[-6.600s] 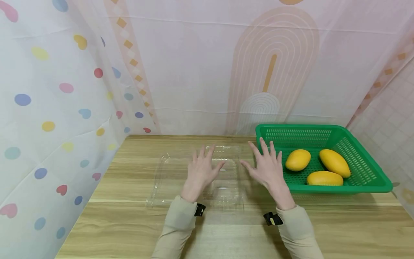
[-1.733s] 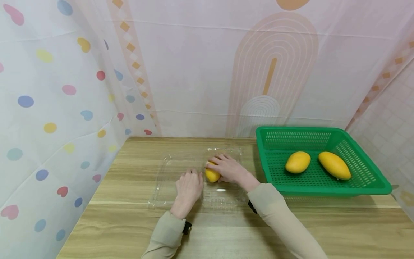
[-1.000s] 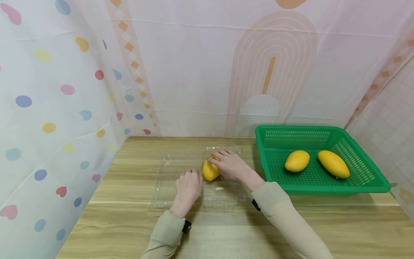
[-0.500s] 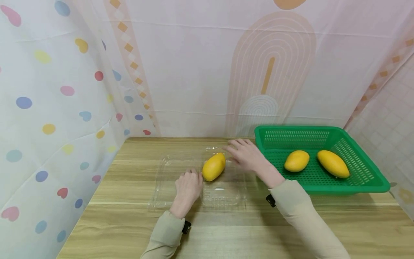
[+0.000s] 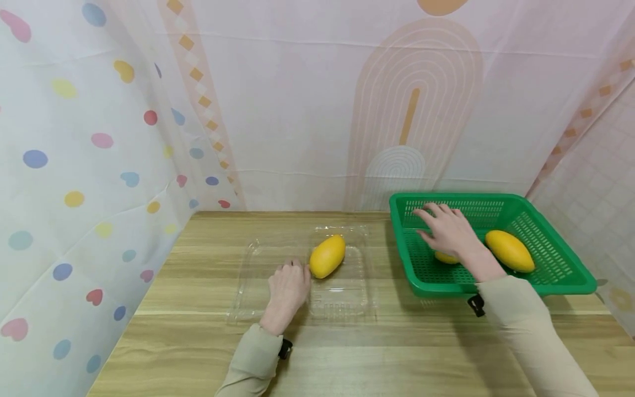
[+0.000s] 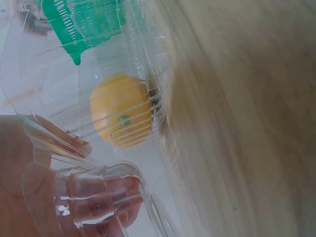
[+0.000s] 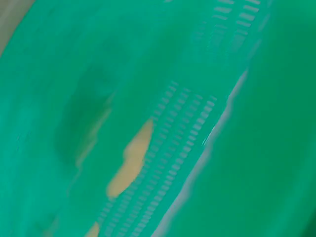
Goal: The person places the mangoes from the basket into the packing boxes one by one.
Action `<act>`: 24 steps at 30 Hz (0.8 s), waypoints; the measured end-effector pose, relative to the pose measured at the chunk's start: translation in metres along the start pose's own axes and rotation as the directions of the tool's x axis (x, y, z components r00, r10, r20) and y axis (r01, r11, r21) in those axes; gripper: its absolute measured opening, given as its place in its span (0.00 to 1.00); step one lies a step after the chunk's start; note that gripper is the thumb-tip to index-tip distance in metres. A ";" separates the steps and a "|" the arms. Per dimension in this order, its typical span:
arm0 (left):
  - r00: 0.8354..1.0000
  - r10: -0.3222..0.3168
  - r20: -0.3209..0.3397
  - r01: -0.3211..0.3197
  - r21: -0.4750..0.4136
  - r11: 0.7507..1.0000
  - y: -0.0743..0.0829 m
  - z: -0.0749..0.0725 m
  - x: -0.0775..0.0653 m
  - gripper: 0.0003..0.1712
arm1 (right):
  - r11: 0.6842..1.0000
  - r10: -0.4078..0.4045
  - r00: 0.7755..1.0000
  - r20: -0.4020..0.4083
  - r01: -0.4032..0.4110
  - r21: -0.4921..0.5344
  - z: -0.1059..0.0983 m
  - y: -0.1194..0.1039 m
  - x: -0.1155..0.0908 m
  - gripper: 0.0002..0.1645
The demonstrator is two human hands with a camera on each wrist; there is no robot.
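Clear plastic makes up the unfolded clamshell (image 5: 344,300) that lies on the wood-grain table (image 5: 347,364) at the centre of my head feed. Its right half bears a yellow mango (image 5: 327,256), slanted with its upper end toward 1 o'clock. At 8 o'clock from that fruit, the left hand (image 5: 289,284) grips the clamshell's middle seam with curled fingers, which I see through the plastic on the left wrist feed. Whether they touch the mango I cannot tell.

At 3 o'clock, just beside the clamshell, sits a green perforated basket (image 5: 407,259), its side wall standing between the clamshell and the fruit inside. The right hand (image 5: 452,234) hovers over it, released, fingers loosely spread. That hand screens much of the half-hidden mango (image 5: 446,258) at its 6 o'clock; the farther mango (image 5: 510,251) lies in plain sight near its 4 o'clock. My right wrist feed is blurred, showing green mesh and yellow patches.

Behind, at 12 o'clock, hangs an arch-print curtain (image 5: 297,110); a dotted curtain (image 5: 89,182) hangs at 10 o'clock.
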State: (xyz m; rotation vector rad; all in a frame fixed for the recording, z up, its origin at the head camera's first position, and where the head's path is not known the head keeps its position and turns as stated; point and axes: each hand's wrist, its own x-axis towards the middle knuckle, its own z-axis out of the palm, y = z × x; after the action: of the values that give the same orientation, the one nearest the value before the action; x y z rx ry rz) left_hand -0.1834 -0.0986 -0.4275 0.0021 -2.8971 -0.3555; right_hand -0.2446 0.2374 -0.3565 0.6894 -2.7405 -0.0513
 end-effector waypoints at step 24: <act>1.000 0.007 -0.009 -0.007 -0.005 1.000 0.001 0.000 0.000 0.20 | 0.974 0.086 0.884 0.459 -0.173 0.150 0.028 0.059 -0.042 0.47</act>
State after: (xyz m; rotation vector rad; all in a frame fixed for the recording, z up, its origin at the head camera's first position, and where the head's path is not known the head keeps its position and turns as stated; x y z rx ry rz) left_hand -0.1831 -0.0979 -0.4274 -0.0071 -2.8868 -0.3612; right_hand -0.2455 0.3080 -0.3885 0.5978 -3.2685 0.0903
